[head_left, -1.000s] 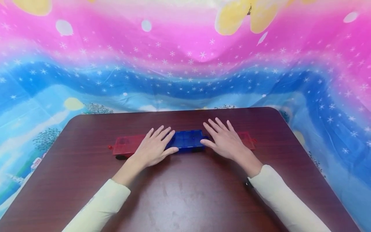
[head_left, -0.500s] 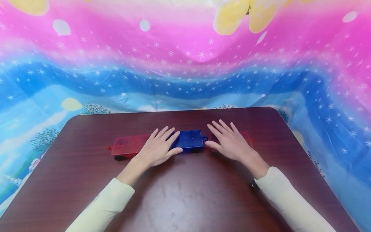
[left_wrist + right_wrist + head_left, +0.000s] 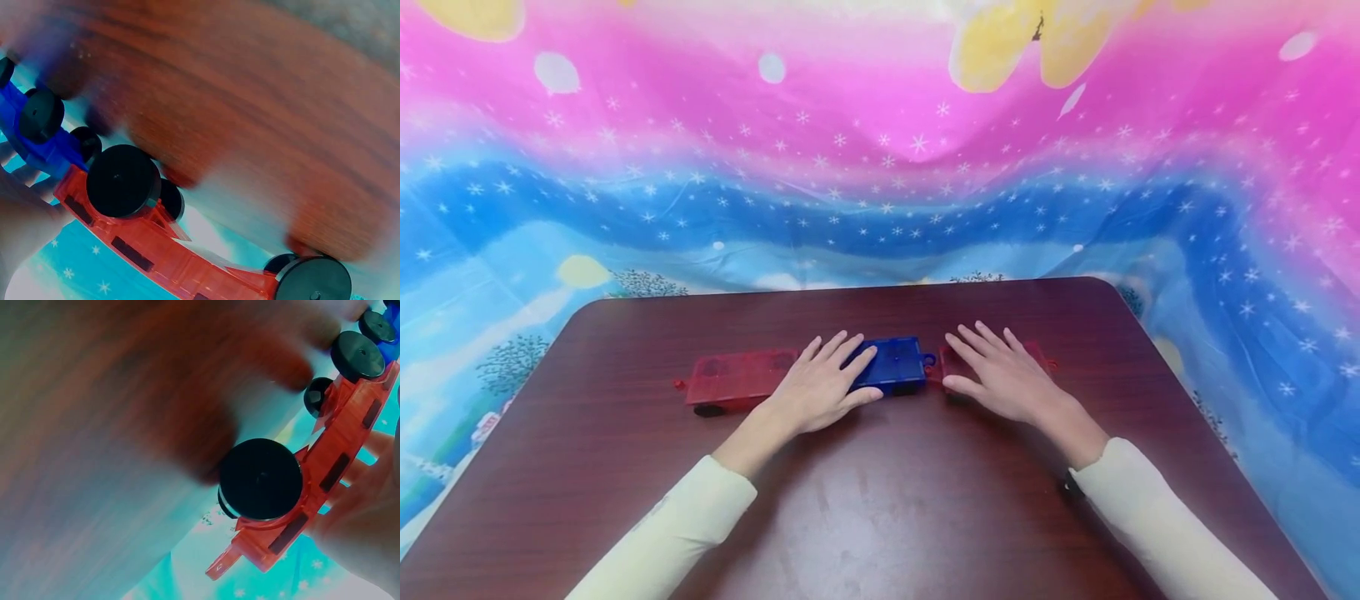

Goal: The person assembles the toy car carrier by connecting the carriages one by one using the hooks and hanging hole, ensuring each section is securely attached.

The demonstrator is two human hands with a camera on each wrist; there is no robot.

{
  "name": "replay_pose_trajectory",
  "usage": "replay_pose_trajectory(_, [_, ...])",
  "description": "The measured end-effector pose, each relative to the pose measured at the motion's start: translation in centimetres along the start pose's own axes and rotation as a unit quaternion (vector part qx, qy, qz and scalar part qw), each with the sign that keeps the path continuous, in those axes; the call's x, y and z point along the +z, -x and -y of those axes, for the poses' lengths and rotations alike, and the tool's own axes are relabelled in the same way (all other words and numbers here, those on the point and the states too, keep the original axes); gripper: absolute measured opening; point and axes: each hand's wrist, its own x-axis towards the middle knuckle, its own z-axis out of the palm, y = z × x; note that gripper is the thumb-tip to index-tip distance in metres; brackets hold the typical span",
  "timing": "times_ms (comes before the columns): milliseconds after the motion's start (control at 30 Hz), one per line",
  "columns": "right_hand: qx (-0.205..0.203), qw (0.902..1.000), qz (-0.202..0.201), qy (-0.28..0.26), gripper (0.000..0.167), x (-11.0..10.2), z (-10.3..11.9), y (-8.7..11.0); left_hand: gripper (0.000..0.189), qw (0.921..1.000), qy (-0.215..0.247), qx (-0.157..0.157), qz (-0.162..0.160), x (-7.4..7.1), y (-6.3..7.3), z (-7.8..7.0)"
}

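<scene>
- Blue translucent flat plastic car [image 3: 897, 362] is sitting mid-row on my dark reddish-brown wood-grain table [image 3: 857, 508], its long axis running left to right.
- Red translucent plastic car on the left [image 3: 737, 379] is lying end to end with it; black round wheels [image 3: 123, 181] are showing underneath.
- Red translucent plastic car on the right [image 3: 351, 440] is continuing the line; a small blue plastic ring [image 3: 929, 360] is meeting its near end, though I cannot tell whether they are hooked.
- My left hand [image 3: 820, 383] is lying across the join of left red and blue, so it is nearer the blue car; its fingers are pointing far, straight and spread.
- My right hand [image 3: 1007, 379] is covering the right red car, fingers likewise wide, gripping nothing, just right of blue.
</scene>
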Motion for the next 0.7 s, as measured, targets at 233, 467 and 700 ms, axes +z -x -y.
replay_pose_trajectory(233, [-0.007, 1.0000, -0.001, 0.002, 0.082, 0.2, -0.4, 0.2, 0.079, 0.9999, -0.010, 0.012, -0.005, 0.4, -0.3, -0.1])
replay_pose_trajectory(467, [-0.008, 0.9999, 0.008, -0.002, 0.085, 0.4, -0.9, 0.4, 0.079, 0.9998, -0.012, 0.011, -0.011, 0.9, -0.5, 0.0])
replay_pose_trajectory(700, [-0.004, 0.9999, 0.010, -0.006, 0.088, 0.2, -1.2, 0.5, 0.079, 0.9993, -0.021, 0.020, -0.023, 1.0, -1.1, 0.0])
